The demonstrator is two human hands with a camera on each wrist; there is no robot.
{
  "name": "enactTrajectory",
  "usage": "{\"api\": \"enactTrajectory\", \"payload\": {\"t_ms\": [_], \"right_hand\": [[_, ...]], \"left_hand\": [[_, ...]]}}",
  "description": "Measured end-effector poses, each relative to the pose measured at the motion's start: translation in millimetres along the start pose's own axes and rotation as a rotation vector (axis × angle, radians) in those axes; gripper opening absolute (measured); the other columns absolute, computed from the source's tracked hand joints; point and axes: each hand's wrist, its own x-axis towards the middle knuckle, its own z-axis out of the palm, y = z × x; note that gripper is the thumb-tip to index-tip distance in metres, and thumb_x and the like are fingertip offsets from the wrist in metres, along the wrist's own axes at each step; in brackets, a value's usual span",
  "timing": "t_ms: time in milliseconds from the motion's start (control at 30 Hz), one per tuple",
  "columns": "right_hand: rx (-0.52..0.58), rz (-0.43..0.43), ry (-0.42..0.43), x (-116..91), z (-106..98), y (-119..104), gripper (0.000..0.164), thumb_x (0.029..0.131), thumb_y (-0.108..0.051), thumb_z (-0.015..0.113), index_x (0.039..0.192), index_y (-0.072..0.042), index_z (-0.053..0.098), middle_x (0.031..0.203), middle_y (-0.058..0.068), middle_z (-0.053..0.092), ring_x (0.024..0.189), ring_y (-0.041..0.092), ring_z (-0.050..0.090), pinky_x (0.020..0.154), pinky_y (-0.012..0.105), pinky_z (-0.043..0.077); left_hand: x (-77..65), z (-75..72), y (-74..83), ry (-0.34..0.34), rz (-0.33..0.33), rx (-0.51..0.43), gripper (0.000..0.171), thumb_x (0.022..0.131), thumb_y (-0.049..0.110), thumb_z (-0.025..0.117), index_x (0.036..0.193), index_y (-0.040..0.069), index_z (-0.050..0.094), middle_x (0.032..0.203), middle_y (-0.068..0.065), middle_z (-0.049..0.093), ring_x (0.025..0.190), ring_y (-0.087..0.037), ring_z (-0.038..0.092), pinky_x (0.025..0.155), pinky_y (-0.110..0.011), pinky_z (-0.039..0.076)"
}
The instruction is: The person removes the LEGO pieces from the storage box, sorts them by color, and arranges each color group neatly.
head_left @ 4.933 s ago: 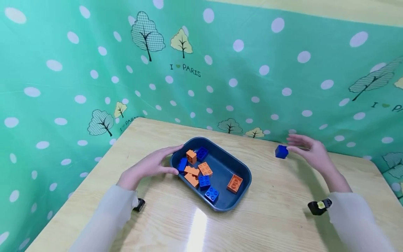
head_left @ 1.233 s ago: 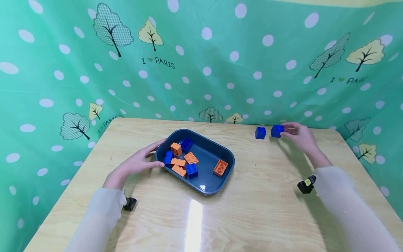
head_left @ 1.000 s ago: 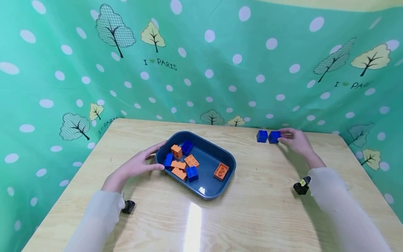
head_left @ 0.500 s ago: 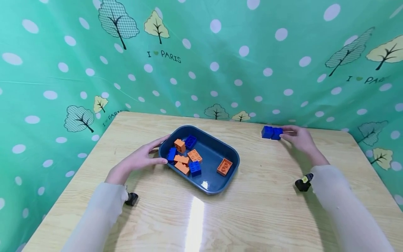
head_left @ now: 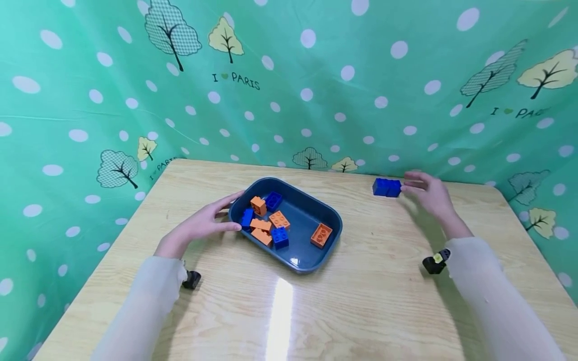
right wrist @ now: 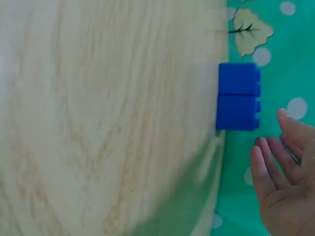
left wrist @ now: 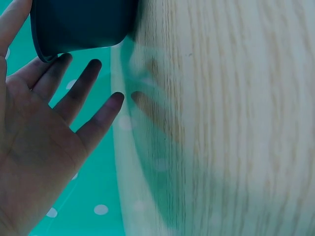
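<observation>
Two blue toy bricks (head_left: 387,187) stand side by side, touching, on the back right of the table. In the right wrist view the brick pair (right wrist: 238,97) shows its studs towards the curtain. Just right of them is my right hand (head_left: 431,197), fingers and thumb spread apart with nothing between them; the wrist view shows a gap between its fingertips (right wrist: 283,114) and the bricks. My left hand (head_left: 200,223) rests at the left end of the dark blue tray (head_left: 311,200), thumb and fairly straight fingers at its outer wall. Orange bricks (head_left: 279,219) and blue bricks (head_left: 280,237) lie in the tray.
The light wooden table (head_left: 361,296) ends at a green dotted curtain (head_left: 271,125) behind and at the left. One upturned orange brick (head_left: 321,235) lies apart at the tray's right end. Dark wrist cameras (head_left: 434,262) hang under both sleeves.
A second blue brick has come from the tray to the back right. My right hand slid it left against the first brick and let go. My left hand stays at the tray.
</observation>
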Motion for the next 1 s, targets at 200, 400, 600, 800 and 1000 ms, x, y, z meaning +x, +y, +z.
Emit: {"api": "enactTrajectory", "payload": {"t_ms": [200, 400, 600, 800, 1000], "right_hand": [[0.021, -0.054, 0.033, -12.0, 1.8, -26.3, 0.060, 0.098, -0.039, 0.062, 0.148, -0.008, 0.047, 0.144, 0.022, 0.055, 0.122, 0.016, 0.060, 0.078, 0.000, 0.044], [0.096, -0.138, 0.011, -17.7, 18.6, -59.3, 0.052, 0.099, -0.027, 0.063, 0.146, -0.007, 0.049, 0.147, 0.019, 0.051, 0.130, 0.032, 0.057, 0.080, -0.001, 0.044], [0.164, -0.207, -0.016, -22.1, 42.9, -85.9, 0.047, 0.099, -0.021, 0.064, 0.142, -0.007, 0.054, 0.139, 0.021, 0.059, 0.121, 0.025, 0.063, 0.083, 0.006, 0.051], [0.253, -0.270, -0.094, -22.4, 69.8, -104.7, 0.046, 0.097, -0.016, 0.066, 0.140, -0.004, 0.055, 0.139, 0.020, 0.059, 0.121, 0.032, 0.063, 0.089, 0.009, 0.053], [0.304, -0.314, -0.164, -28.0, 93.7, -120.7, 0.043, 0.096, -0.014, 0.067, 0.137, -0.005, 0.057, 0.139, 0.018, 0.059, 0.125, 0.041, 0.059, 0.092, 0.015, 0.055]], "left_hand": [[0.6, -2.8, -0.3, -0.007, -0.007, -0.005, 0.089, 0.092, 0.034, 0.072, 0.161, 0.027, 0.018, 0.167, -0.012, 0.018, 0.148, -0.044, 0.030, 0.120, -0.060, 0.030], [-0.8, -3.9, 0.6, -0.015, -0.021, -0.016, 0.087, 0.092, 0.034, 0.071, 0.161, 0.030, 0.017, 0.167, -0.013, 0.017, 0.146, -0.046, 0.032, 0.118, -0.063, 0.031], [-0.6, -2.5, -0.5, -0.017, -0.023, -0.015, 0.088, 0.092, 0.034, 0.072, 0.161, 0.030, 0.017, 0.167, -0.012, 0.018, 0.146, -0.044, 0.033, 0.118, -0.062, 0.032], [-0.2, -1.6, -0.6, -0.013, -0.046, -0.031, 0.087, 0.091, 0.035, 0.073, 0.160, 0.035, 0.018, 0.168, -0.009, 0.017, 0.146, -0.045, 0.034, 0.117, -0.063, 0.032], [-0.3, -1.4, 0.2, -0.016, -0.055, -0.032, 0.087, 0.092, 0.034, 0.072, 0.160, 0.036, 0.018, 0.168, -0.009, 0.016, 0.145, -0.046, 0.034, 0.117, -0.063, 0.033]]}}
